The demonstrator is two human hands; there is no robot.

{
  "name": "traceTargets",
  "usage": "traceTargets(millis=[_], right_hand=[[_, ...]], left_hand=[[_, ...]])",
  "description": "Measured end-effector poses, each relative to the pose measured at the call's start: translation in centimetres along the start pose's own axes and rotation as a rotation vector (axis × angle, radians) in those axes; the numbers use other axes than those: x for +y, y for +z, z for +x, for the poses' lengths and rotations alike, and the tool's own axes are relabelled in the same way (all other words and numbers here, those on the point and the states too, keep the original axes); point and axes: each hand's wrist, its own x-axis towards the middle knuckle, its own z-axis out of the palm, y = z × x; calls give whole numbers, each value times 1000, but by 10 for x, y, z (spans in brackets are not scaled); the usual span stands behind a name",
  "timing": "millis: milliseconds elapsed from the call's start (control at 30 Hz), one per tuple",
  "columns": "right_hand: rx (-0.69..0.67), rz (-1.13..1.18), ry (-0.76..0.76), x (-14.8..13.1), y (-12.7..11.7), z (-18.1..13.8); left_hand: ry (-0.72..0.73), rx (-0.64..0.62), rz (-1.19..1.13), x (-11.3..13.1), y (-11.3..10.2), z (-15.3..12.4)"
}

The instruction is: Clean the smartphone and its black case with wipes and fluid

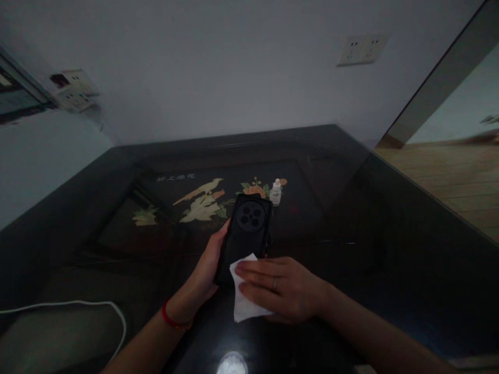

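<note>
A black smartphone [245, 241] is held tilted above the dark table, its back with a round camera block facing me. My left hand [205, 265] grips it along its left side, a red bracelet on that wrist. My right hand [283, 288], with a ring on one finger, presses a white tissue [246, 306] against the lower part of the phone's back. The fingers are closed on the tissue, and the thumb is mostly hidden. Just beyond the phone, a small clear bottle [276, 194] with a white cap stands upright.
The glossy dark table [390, 249] has a floral and bird picture [202, 208] on its surface. A white cable [78, 302] curves at the left. Near the front edge is a round whitish thing [232, 363], partly cut off. Wall sockets [362, 49] are on the wall behind.
</note>
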Motion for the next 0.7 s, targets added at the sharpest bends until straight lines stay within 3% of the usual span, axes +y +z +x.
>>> traceTargets(millis=[167, 233, 467, 700], right_hand=[[133, -142, 265, 18, -4, -7], [138, -143, 295, 21, -5, -8], [-44, 9, -8, 2, 4, -5], [138, -206, 328, 24, -4, -8]], left_hand=[[20, -30, 26, 0, -3, 3], [31, -30, 24, 0, -4, 4], [18, -11, 24, 3, -10, 8], [39, -15, 51, 2, -11, 9]])
